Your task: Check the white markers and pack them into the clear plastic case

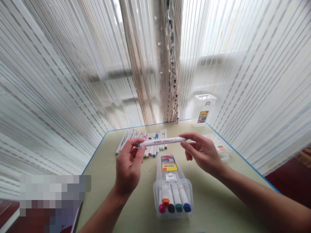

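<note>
Evidently for a steady, level hold — white marker (161, 141) pinched by both ends over the table (143, 194), left hand (130, 158) and right hand (202, 152) closed to fingertip grips. Clear case (169, 163) lies below, coloured caps (171, 207) nearside — likely so colours show.

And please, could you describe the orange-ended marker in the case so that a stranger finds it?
On the pale green table, look to the clear case lying closest to the camera. At its near end, several coloured marker ends show. The orange-ended marker is the only orange one there, sitting higher than the pink end.
</note>
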Tool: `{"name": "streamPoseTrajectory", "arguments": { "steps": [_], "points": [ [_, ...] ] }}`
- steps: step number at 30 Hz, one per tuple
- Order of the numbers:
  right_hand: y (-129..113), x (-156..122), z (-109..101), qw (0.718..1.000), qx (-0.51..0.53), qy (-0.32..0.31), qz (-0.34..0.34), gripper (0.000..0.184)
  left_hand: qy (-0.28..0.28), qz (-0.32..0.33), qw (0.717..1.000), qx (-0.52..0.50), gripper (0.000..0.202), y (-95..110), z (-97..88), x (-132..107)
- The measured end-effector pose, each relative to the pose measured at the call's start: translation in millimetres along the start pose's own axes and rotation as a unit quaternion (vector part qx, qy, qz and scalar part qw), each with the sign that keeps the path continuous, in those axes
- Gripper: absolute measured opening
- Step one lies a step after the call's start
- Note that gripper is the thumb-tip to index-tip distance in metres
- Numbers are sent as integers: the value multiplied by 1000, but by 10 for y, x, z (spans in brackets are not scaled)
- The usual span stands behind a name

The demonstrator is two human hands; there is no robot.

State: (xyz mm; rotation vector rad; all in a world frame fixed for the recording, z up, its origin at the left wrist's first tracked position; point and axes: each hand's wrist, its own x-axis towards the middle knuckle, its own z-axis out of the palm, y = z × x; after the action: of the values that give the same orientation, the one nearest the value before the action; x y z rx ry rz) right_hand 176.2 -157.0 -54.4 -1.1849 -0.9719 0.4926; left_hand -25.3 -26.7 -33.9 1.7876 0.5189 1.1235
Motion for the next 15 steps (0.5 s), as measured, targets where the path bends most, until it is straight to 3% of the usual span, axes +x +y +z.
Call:
{"name": "streamPoseTrajectory", "arguments": {
  "steps": [15],
  "points": [
    [-58, 13, 23, 1000, -4, 16, -6, 25, 12, -3, 1000, 0, 23, -32, 13, 26]
  ]
}}
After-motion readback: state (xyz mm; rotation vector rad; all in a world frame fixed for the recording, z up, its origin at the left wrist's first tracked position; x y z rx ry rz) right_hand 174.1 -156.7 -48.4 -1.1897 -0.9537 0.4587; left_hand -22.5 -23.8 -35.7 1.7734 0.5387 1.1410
